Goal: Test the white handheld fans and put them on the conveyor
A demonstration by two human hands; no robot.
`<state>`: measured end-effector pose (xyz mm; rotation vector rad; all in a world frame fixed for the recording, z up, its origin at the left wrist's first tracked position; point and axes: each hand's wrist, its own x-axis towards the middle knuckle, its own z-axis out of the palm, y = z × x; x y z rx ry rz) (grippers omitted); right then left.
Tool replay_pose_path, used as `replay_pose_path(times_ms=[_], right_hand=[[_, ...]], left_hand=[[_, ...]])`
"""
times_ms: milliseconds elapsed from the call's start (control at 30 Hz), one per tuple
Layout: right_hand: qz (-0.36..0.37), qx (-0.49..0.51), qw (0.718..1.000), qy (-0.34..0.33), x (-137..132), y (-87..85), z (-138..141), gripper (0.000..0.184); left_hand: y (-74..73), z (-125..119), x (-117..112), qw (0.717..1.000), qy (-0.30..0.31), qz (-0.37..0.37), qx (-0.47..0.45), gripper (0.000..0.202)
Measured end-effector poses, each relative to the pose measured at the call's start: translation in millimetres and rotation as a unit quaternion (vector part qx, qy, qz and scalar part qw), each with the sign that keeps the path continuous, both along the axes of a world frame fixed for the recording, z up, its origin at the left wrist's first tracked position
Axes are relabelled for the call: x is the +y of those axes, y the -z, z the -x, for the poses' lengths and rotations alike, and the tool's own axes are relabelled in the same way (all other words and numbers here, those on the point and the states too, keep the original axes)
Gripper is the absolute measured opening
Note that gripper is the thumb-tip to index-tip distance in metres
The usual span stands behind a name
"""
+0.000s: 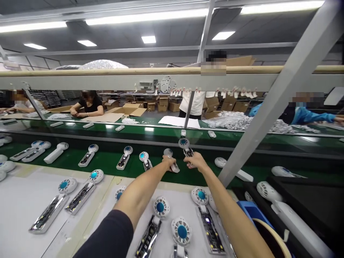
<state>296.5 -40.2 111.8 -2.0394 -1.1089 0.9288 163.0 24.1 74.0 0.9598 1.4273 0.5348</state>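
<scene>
Both arms reach forward over the green conveyor belt. My left hand is closed around a white handheld fan, whose round head points away from me, close to the belt. To its right, my right hand grips another handheld fan by its handle, with the blue-centred head up and dark circuitry showing. Below my arms, several open fans lie on the white worktable, among them one fan between my forearms and a fan with a lit board beside my right forearm.
A slanted grey post rises at the right. Near it are a blue tape dispenser and a black tray with white fans. More fans lie along the belt. Across a second green belt, several people work by cardboard boxes and piled white parts.
</scene>
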Motion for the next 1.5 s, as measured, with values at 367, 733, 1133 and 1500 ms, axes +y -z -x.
replay_pose_path(times_ms=[367, 733, 1133, 1500], right_hand=[[-0.269, 0.307, 0.913, -0.023, -65.3, -77.3, 52.0, 0.02], [-0.343, 0.342, 0.861, -0.157, -104.7, -76.9, 103.6, 0.066], [-0.293, 0.334, 0.882, -0.159, -98.2, -62.3, 112.8, 0.067], [-0.296, 0.352, 0.875, -0.153, -95.2, -55.8, 115.8, 0.073]], left_hand=[[-60.2, 86.2, -38.5, 0.951, 0.054, -0.084, -0.292, 0.036], [-110.5, 176.0, -145.2, 0.859, 0.096, -0.371, -0.338, 0.066], [-95.4, 172.6, -128.4, 0.872, 0.1, -0.307, -0.367, 0.067], [-90.9, 168.4, -124.5, 0.878, 0.091, -0.291, -0.368, 0.069]])
